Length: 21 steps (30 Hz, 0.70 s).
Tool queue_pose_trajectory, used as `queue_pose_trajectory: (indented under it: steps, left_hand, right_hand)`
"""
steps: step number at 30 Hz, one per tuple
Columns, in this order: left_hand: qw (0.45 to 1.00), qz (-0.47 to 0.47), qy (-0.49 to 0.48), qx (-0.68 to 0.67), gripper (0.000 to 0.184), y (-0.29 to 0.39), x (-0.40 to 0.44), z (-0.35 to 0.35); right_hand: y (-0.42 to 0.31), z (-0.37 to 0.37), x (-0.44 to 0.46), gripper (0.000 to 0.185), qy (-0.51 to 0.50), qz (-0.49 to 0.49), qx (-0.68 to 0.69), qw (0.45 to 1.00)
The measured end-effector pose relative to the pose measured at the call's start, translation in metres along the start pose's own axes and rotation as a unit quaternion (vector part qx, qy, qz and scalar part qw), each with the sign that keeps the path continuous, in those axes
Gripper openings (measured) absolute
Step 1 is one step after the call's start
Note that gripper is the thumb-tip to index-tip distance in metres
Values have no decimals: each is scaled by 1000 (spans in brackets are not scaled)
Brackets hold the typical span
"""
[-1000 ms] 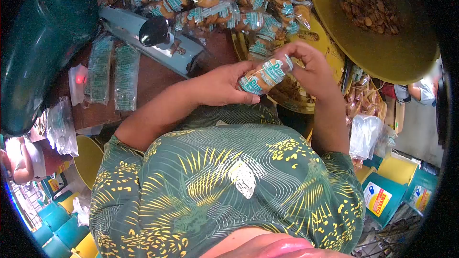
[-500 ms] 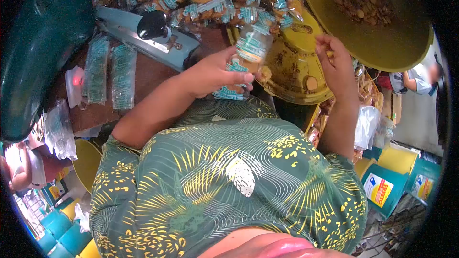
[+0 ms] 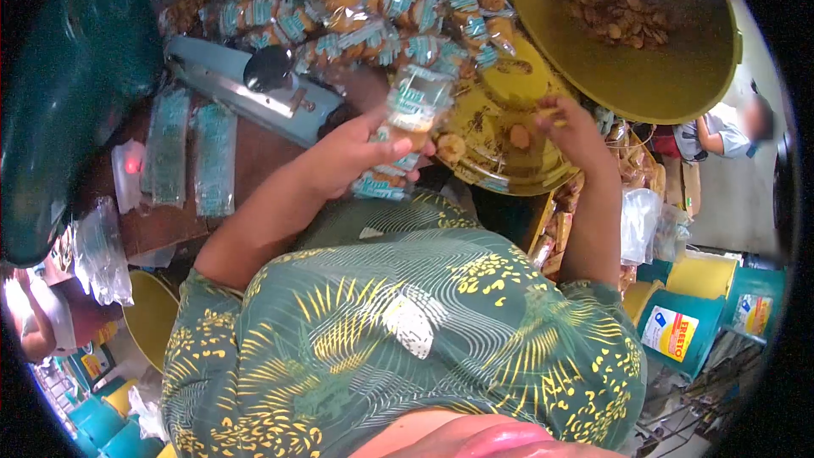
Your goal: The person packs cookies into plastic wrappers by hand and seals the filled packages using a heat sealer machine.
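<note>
My left hand [image 3: 360, 153] is closed around a clear printed packet [image 3: 415, 110] with round biscuits in its lower part. The packet's upper end stands empty above my fingers. My right hand [image 3: 575, 131] hovers over a yellow lid [image 3: 483, 110], its fingers bent and apart, with yellow showing between them. Just left of those fingers lies a loose biscuit [image 3: 520, 136] on the crumb-covered lid. Another biscuit [image 3: 450, 148] sits at the lid's near left edge, close to the packet.
A heap of filled biscuit packets [image 3: 339, 4] lies at the back. A blue hand sealer [image 3: 246, 89] and flat printed wrappers [image 3: 214, 157] are at left. The yellow tub [image 3: 687, 89] at right holds more biscuits. Teal buckets [image 3: 678, 331] and a person [image 3: 725, 131] are further right.
My right hand has moved down and left, closer to the biscuit on the lid. My left hand and the packet have shifted slightly left, as has much of the view.
</note>
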<state>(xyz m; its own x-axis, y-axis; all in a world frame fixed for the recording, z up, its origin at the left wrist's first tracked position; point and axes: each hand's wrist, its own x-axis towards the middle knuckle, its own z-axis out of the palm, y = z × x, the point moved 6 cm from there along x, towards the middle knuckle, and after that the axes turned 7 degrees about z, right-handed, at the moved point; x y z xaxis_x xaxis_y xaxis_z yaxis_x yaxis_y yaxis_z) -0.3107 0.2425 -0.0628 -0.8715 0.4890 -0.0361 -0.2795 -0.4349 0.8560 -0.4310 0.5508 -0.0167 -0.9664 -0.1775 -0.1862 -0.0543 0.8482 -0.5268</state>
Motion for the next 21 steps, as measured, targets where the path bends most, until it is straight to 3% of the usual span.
queue_pose_trajectory:
  steps: [5,9,13,15,16,21]
  left_hand:
    - [1000,2,21,19,55,7,-9,-3]
    - [996,3,60,59,64,14,-2,5]
    - [996,16,69,52,56,22,1,11]
    - [995,15,92,42,54,27,3,12]
    - [994,14,104,36,53,30,3,13]
    - [993,22,120,-7,66,33,10,-1]
  right_hand:
    - [32,-24,113,48,118,-23,13,993]
    - [50,-41,205,45,170,67,-189,965]
    - [152,-76,331,50,351,-71,-320,877]
    - [121,-76,331,52,379,-144,-327,854]
    - [99,-87,309,53,363,-136,-249,888]
    - [110,-78,311,50,264,-22,-271,925]
